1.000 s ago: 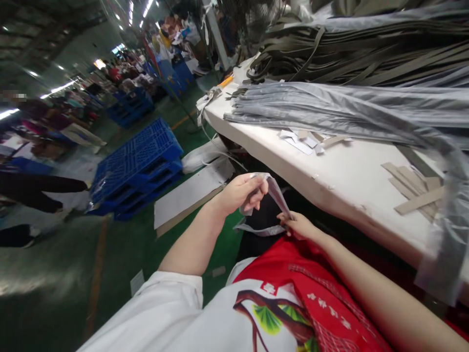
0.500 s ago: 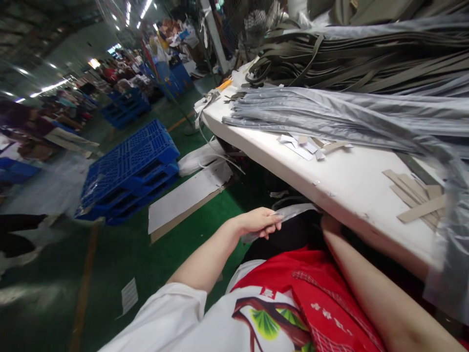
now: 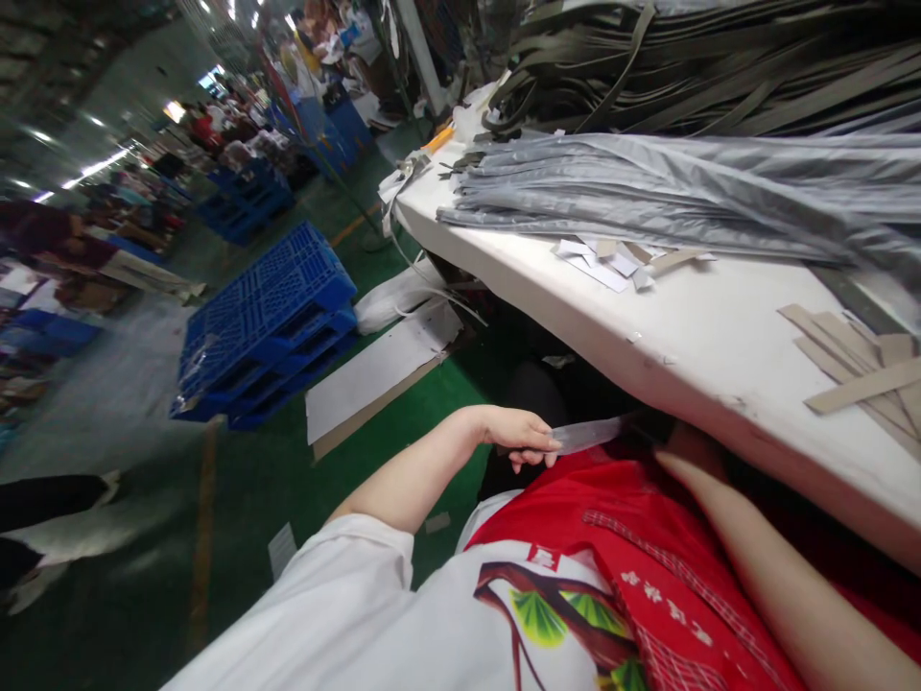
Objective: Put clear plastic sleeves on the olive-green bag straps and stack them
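Note:
My left hand (image 3: 524,440) is closed with its fingers pinching the end of a clear plastic sleeve (image 3: 586,436), a long narrow strip stretched over my lap. From there the sleeve runs right into the shadow below the edge of the white table (image 3: 726,331). My right hand (image 3: 689,449) is in that shadow, by the sleeve's far end; its fingers are hidden. Above, on the tabletop, lies a bundle of long grey straps in clear plastic (image 3: 633,192). Behind it are many loose dark olive straps (image 3: 691,82).
White and beige card pieces (image 3: 601,264) and beige card strips (image 3: 856,360) lie on the table. Stacked blue pallets (image 3: 266,317) stand on the green floor at left, beside a long flat carton (image 3: 381,369). Legs of another person (image 3: 54,499) show at far left.
The view has shifted slightly. My right forearm has moved right, and the sleeve's tail below my left hand no longer shows. The plastic hanging over the table's right edge is gone from view.

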`<state>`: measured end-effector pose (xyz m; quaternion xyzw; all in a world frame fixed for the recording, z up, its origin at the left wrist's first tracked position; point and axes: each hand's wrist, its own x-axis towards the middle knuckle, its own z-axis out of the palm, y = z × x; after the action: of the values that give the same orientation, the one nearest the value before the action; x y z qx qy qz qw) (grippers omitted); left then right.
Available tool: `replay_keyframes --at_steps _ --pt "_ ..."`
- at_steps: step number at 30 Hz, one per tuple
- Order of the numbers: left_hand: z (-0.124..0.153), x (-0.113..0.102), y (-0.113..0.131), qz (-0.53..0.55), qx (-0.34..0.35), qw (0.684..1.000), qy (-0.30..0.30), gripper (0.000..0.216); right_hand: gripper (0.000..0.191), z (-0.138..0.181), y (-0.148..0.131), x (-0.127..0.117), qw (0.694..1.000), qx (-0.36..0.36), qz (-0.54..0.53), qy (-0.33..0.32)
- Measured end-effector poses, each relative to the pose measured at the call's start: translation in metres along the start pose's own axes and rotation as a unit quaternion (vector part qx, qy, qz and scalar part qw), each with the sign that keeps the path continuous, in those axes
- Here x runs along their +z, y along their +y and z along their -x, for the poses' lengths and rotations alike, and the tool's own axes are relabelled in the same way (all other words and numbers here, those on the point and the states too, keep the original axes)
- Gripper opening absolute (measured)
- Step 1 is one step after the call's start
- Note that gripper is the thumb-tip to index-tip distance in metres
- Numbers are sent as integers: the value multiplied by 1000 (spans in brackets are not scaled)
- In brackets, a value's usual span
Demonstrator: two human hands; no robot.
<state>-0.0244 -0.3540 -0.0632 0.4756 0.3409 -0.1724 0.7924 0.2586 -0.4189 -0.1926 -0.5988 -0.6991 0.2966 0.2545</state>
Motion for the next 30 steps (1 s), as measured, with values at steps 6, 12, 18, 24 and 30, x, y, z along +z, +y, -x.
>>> replay_keyframes --at_steps 6,12,18,24,30 --pt "0 23 0 44 78 996 2 51 52 12 -55 25 992 -88 -30 -88" --pt "-1 44 9 106 147 983 -43 43 48 14 -74 13 987 -62 -127 -73" --pt "-5 53 18 76 117 990 -25 47 47 7 -52 -11 983 16 -179 -37" --pt "6 54 67 85 263 950 147 51 46 32 -84 -25 977 43 -196 -73" --pt "-14 42 114 -58 452 774 439 46 31 59 -152 -56 947 -16 -286 -142"
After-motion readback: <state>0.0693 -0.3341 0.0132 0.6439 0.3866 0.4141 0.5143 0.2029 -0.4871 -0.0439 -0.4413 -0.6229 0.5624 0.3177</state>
